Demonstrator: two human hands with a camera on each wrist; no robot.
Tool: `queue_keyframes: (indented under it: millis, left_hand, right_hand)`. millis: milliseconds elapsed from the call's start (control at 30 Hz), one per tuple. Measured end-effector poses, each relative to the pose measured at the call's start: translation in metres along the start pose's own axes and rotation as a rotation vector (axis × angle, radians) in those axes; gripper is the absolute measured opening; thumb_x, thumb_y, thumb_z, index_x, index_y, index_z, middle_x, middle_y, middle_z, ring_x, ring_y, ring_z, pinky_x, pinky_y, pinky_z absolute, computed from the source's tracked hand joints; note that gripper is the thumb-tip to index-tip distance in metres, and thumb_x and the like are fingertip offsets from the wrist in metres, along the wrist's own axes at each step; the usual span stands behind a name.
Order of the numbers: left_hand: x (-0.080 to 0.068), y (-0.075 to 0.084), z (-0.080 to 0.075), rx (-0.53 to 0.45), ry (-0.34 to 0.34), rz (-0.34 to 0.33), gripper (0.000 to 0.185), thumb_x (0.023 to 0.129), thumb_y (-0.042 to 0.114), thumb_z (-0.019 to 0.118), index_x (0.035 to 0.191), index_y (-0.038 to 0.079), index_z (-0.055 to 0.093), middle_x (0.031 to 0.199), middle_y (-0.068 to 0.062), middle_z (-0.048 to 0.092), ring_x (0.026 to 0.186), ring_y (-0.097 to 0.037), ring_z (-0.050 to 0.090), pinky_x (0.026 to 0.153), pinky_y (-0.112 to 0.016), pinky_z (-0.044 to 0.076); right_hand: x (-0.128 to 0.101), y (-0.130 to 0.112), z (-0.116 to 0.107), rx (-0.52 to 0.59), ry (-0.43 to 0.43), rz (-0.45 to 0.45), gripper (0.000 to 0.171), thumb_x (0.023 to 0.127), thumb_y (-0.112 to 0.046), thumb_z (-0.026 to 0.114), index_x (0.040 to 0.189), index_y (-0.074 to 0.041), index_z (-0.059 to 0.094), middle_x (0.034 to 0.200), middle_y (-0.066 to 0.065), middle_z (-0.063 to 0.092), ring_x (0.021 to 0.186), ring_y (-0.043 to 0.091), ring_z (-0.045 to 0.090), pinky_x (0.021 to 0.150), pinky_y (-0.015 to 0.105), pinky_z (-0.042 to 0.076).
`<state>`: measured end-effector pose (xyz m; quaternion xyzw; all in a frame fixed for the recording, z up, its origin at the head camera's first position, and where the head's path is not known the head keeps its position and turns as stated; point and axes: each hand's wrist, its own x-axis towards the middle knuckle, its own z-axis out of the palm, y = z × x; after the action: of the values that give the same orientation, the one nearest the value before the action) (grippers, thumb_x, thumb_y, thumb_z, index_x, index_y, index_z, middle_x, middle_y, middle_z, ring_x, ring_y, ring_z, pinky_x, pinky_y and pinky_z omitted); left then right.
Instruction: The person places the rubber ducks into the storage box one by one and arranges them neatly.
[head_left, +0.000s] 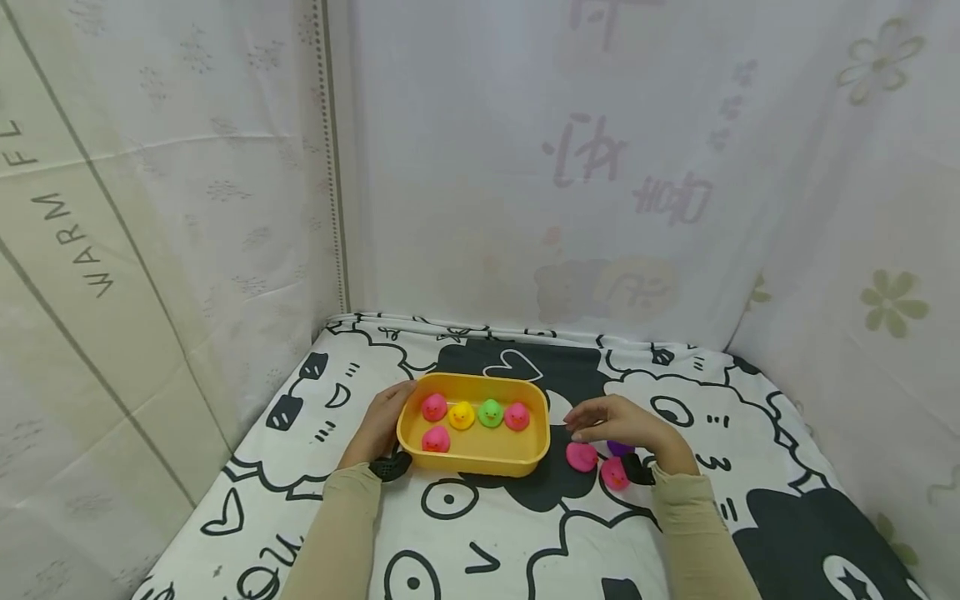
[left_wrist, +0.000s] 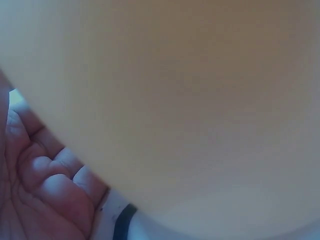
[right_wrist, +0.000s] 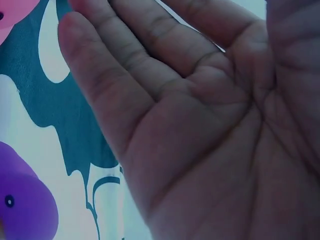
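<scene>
**Ducks gathered beside a yellow tub**

The yellow tub (head_left: 473, 450) is steadied on the patterned sheet (head_left: 525, 533) by the left hand (head_left: 381, 427), whose fingers are laid against its left wall; in the left wrist view those fingers (left_wrist: 47, 182) are seen bent at the tub's side. Five ducks are held in the tub: three pink, one yellow (head_left: 461, 414) and one green (head_left: 491, 412). The right hand (head_left: 622, 427) is held open and flat, palm down, with nothing gripped, just right of the tub. Below it lie two pink ducks (head_left: 582, 457) and a purple duck (head_left: 619, 447), close together. For a clean pick, the nearest pink duck is best pinched by its body between thumb and forefinger, so that its neighbours are not knocked. The tub is best kept braced as each duck is dropped in.
</scene>
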<state>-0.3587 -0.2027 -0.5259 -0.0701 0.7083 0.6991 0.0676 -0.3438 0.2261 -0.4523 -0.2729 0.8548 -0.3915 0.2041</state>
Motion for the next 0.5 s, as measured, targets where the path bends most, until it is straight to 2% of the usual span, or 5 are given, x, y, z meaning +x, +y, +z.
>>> queue_keyframes:
  millis: [233, 367, 500]
  left_hand:
    - [-0.0012, 0.0001, -0.0031, 0.002, -0.016, 0.011, 0.061, 0.094, 0.056, 0.050, 0.141, 0.017, 0.048, 0.146, -0.006, 0.048, 0.132, -0.025, 0.049, 0.108, -0.039, 0.046]
    - [-0.0022, 0.0018, -0.0013, 0.005, -0.010, -0.017, 0.062, 0.092, 0.058, 0.051, 0.140, 0.019, 0.048, 0.144, -0.004, 0.050, 0.131, -0.025, 0.051, 0.106, -0.038, 0.047]
    - [-0.0032, 0.0031, 0.0002, -0.004, -0.006, -0.039, 0.063, 0.091, 0.059, 0.052, 0.141, 0.020, 0.048, 0.144, -0.002, 0.049, 0.131, -0.023, 0.050, 0.106, -0.037, 0.047]
  right_hand:
    - [0.0017, 0.0004, 0.0004, -0.026, -0.016, 0.007, 0.037, 0.085, -0.027, 0.073, 0.117, -0.009, 0.066, 0.118, 0.017, 0.067, 0.105, 0.022, 0.066, 0.087, 0.028, 0.058]
    - [0.0017, 0.0044, 0.0003, -0.061, -0.022, 0.047, 0.036, 0.083, -0.021, 0.074, 0.115, -0.005, 0.067, 0.112, 0.010, 0.071, 0.102, 0.022, 0.066, 0.085, 0.032, 0.059]
    - [0.0024, 0.0075, 0.0021, -0.085, -0.027, 0.087, 0.030, 0.081, -0.018, 0.075, 0.109, -0.007, 0.071, 0.104, 0.003, 0.072, 0.094, 0.017, 0.066, 0.082, 0.033, 0.059]
